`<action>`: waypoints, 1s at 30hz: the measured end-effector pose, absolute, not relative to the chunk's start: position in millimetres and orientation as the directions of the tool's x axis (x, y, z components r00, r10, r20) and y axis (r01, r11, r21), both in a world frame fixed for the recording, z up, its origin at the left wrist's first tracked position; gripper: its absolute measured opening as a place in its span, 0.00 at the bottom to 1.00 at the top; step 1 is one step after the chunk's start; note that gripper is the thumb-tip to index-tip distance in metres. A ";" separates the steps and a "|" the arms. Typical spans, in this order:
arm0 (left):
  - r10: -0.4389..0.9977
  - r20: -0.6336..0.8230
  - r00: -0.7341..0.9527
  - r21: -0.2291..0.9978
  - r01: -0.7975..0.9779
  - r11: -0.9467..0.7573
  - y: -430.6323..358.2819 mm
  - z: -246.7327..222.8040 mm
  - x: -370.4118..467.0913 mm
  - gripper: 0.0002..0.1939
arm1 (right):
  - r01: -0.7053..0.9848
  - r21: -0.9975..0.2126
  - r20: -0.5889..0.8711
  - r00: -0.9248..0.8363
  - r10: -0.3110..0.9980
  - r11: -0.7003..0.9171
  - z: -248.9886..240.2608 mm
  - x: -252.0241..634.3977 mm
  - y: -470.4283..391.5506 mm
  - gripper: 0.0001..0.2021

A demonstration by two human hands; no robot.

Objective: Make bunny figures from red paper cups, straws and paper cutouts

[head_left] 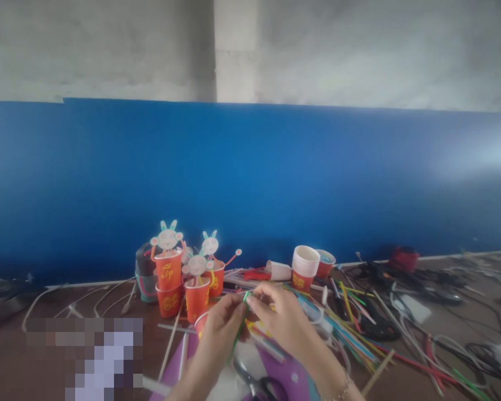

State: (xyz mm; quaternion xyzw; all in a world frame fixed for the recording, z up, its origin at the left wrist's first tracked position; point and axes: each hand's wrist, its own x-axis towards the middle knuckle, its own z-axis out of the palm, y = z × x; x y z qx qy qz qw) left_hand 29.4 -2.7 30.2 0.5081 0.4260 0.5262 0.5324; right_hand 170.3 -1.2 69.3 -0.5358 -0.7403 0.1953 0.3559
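Both hands meet over the table, fingertips pinched together on a thin green straw [239, 333]. My left hand [221, 323] grips it from the left, and my right hand [275, 312] pinches its upper end, which looks bent. Under the hands lie a purple sheet [290, 374] and a pair of scissors [254, 383] with dark handles. Just behind my left hand, a red paper cup [200, 322] is partly hidden. Farther back stand red paper cups [197, 298] with paper rabbit-like figures [197, 263] rising out of them.
A stack of paper cups [304, 267] stands at the back, beside a cup lying on its side [279, 271]. Coloured straws [353, 340] are scattered to the right, with tangled cables [417, 345] beyond. A blue panel [250, 178] closes off the back.
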 end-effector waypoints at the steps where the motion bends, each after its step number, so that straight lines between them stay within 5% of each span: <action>1: 0.994 0.069 0.083 0.990 -0.130 -0.058 -2.9 31.1 29.3 0.22 | 0.656 -0.669 0.320 -0.172 0.932 0.351 69.1 170.0 -1.1 0.10; 17: 0.973 0.022 0.231 0.988 -0.155 0.014 -4.4 37.7 15.9 0.17 | 0.382 -0.884 0.155 -0.303 0.940 0.269 75.8 185.3 1.1 0.10; 26: 0.956 0.001 0.295 0.983 0.173 -0.055 -4.2 43.2 8.3 0.09 | 0.329 -0.939 0.006 -0.261 0.965 0.095 68.2 181.6 9.0 0.09; 30: 0.949 -0.010 0.315 0.968 0.243 -0.071 -9.0 47.2 10.4 0.09 | 0.159 -0.987 -0.036 -0.329 0.944 0.018 60.8 178.7 15.6 0.13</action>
